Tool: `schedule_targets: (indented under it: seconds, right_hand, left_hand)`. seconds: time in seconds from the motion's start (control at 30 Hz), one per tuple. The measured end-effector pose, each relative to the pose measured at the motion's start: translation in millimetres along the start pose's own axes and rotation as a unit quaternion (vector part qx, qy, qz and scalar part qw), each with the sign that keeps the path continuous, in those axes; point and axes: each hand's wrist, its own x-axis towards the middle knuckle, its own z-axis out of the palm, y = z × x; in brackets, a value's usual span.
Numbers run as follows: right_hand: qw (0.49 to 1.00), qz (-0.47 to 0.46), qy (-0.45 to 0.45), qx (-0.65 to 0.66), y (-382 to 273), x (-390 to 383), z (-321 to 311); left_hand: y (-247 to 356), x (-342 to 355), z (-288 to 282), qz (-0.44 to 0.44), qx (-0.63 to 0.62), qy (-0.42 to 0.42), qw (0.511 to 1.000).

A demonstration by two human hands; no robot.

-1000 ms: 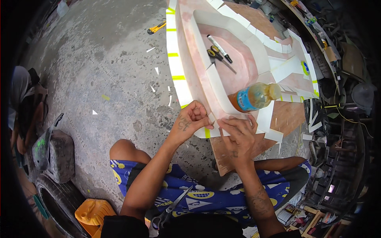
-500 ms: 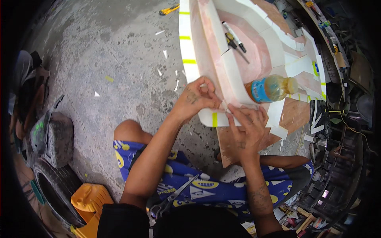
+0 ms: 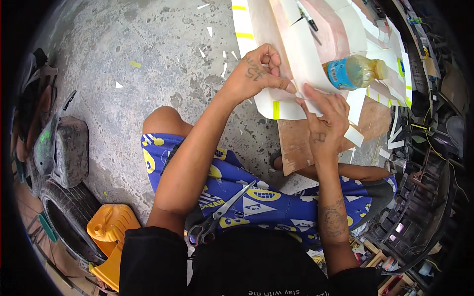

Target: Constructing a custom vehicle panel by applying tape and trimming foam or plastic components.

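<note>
Both hands meet at the near corner of a white and pinkish moulded form (image 3: 269,29), whose white border carries yellow tape strips. My left hand (image 3: 259,74) has its thumb and forefinger pinched together, the other fingers curled. Facing it, my right hand (image 3: 328,111) pinches close to the form's upright white wall (image 3: 308,64). Between the fingertips shows a small white strip (image 3: 299,94), mostly covered by them. A clear bottle (image 3: 353,72) with a blue label and brownish contents lies just beyond my right hand. A black-and-white marker (image 3: 308,18) lies inside the form.
Scissors (image 3: 222,212) rest on my lap over the blue patterned shorts. A brown board (image 3: 296,143) lies under the form. White scraps dot the concrete floor (image 3: 163,59). At left are a tyre (image 3: 69,217) and an orange jug (image 3: 112,222); clutter lines the right.
The view has shifted, so the form, bottle and hands appear higher in the picture. Both hands stay pinched at the same corner of the form.
</note>
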Motion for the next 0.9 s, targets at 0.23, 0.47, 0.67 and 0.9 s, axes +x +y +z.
schedule_targets:
  seconds: [0.23, 0.47, 0.67, 0.9]
  right_hand:
    - [0.999, -0.018, -0.046, 0.015, 10.0, -6.7, -8.2]
    - [0.994, -0.059, -0.006, 0.095, 24.6, -6.5, -1.0]
    - [0.99, -0.084, 0.006, 0.112, 31.9, -7.9, 5.5]
    - [0.99, -0.081, 0.005, 0.119, 28.0, -7.4, 6.0]
  left_hand:
    - [19.3, -29.5, -11.4, 0.011, 0.201, 0.015, 0.979]
    - [16.1, -46.1, 19.2, 0.038, 0.172, 0.009, 0.984]
    - [7.9, -38.9, 26.9, 0.035, 0.145, 0.036, 0.988]
    - [1.0, -42.5, 29.1, 0.002, 0.123, 0.057, 0.991]
